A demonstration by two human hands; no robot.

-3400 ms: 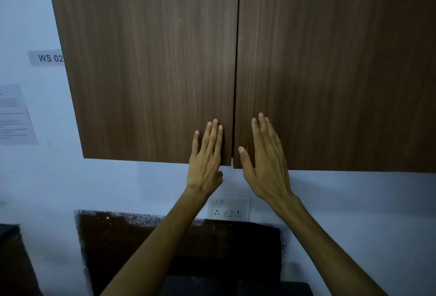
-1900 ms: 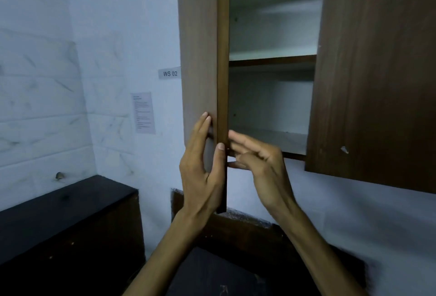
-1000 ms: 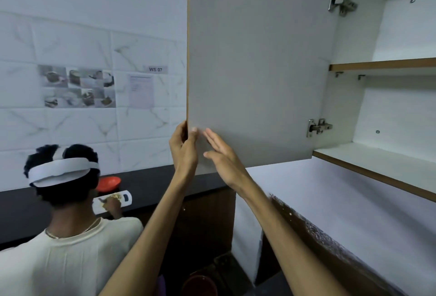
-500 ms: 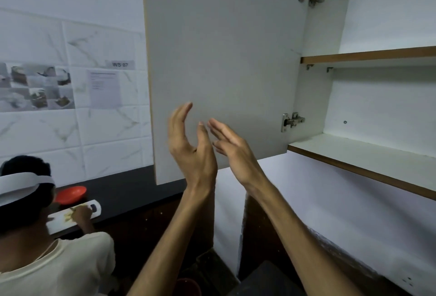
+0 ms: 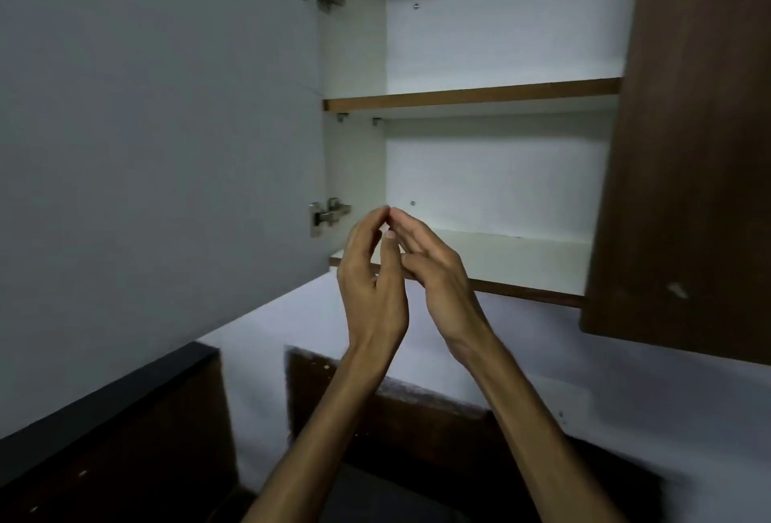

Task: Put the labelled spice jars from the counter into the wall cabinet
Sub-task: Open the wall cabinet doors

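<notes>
The wall cabinet stands with its left door swung fully open, white inside face toward me. Its right door, brown wood, is shut. Inside, a lower shelf and an upper shelf are both bare. My left hand and my right hand are raised side by side in front of the lower shelf's left end, fingertips nearly touching, fingers loosely curled, holding nothing. No spice jars are in view.
Two metal hinges sit on the cabinet's left wall. A black counter edge runs along the lower left. Below the cabinet is a white wall with a dark brown panel.
Both hands pulled the left door open, then let go of it. They have moved right and now hover in front of the lower shelf. The view has turned back to the cabinet.
</notes>
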